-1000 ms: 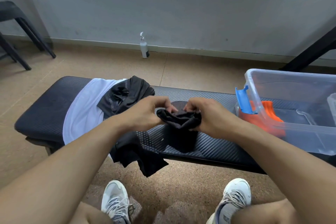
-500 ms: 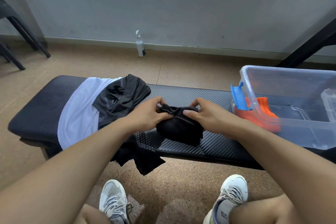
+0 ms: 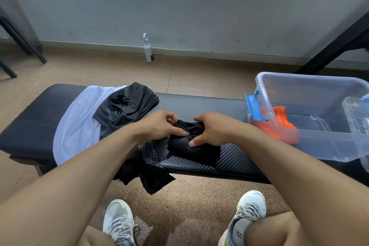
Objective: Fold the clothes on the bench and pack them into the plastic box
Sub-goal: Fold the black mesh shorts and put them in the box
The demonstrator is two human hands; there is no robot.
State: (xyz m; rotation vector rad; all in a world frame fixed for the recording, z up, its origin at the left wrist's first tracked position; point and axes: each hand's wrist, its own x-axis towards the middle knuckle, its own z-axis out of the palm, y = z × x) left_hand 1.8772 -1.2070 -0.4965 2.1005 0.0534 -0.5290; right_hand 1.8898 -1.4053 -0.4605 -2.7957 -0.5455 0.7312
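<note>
Hands meet over a small black garment [image 3: 191, 146] bunched on the near middle of the black bench [image 3: 199, 104]. The left hand [image 3: 159, 126] has its fingers curled round the upper left edge of that bundle, thumb and fingertips pinching the cloth. The right hand [image 3: 211, 130] lies on the bundle's right side with its thumb pressing down on the fabric and its fingers bent over the far edge, gripping it. The two hands sit close together, almost touching.

To the left on the bench lies a white garment [image 3: 79, 122], draped over the near edge, and a dark grey garment [image 3: 127, 104] is crumpled partly on top of it. Another black piece with a dotted mesh pattern [image 3: 147, 166] hangs off the near edge of the bench, beneath the left forearm.

At the right end stands the clear plastic box [image 3: 311, 134], open, with a blue latch [image 3: 253, 106] on its left wall. Something orange [image 3: 279, 122] shows through that wall, inside the box at its left end.

On the floor by the far wall stands a white pump bottle [image 3: 148, 50]. Two pale sneakers [image 3: 119, 223] rest on the floor near the bench.
</note>
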